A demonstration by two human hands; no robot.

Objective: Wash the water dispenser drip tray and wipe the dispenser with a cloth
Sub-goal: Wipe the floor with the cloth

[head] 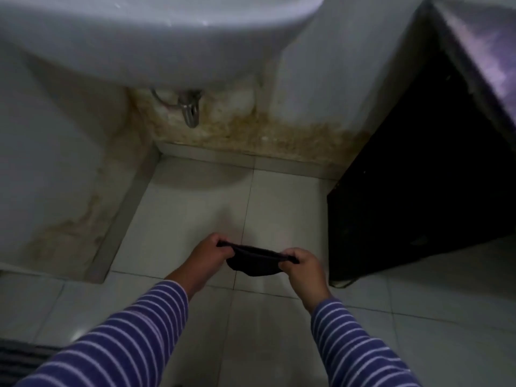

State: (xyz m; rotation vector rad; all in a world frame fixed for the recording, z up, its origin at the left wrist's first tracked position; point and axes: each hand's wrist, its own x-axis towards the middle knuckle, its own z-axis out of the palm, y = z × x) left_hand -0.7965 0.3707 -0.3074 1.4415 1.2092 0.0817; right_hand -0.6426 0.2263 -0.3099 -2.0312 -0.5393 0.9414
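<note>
Gripping opposite ends of a small dark fabric cloth (252, 261), both hands are closed tight on it above the floor. The left hand (208, 254) pinches the cloth's upper left edge, fingers curled over it; the right hand (303, 265) clamps the right edge in a fist. Between them the top hem runs nearly straight and taut, while the rest of the cloth sags below in a rounded pouch shape. Whether the cloth is wet cannot be told in the dim, soft picture.

Both forearms wear long purple sleeves with thin white stripes (134, 331), reaching in from the bottom edge.

Beneath the hands lies a floor of pale square tiles (195, 208) with thin dark joints. Farther out, a white ceramic wash basin (139, 37) hangs overhead at the top, seen from under its bowl, so its inside is hidden. A short metal drain pipe (191, 114) juts down just below it. Behind the pipe the white wall (321, 79) carries yellow-brown stains (265, 135) along its foot, and similar staining marks the left wall near the floor. On the right stands a black cabinet-like block (418, 177), its lower edge resting on the tiles, well apart from the cloth.
</note>
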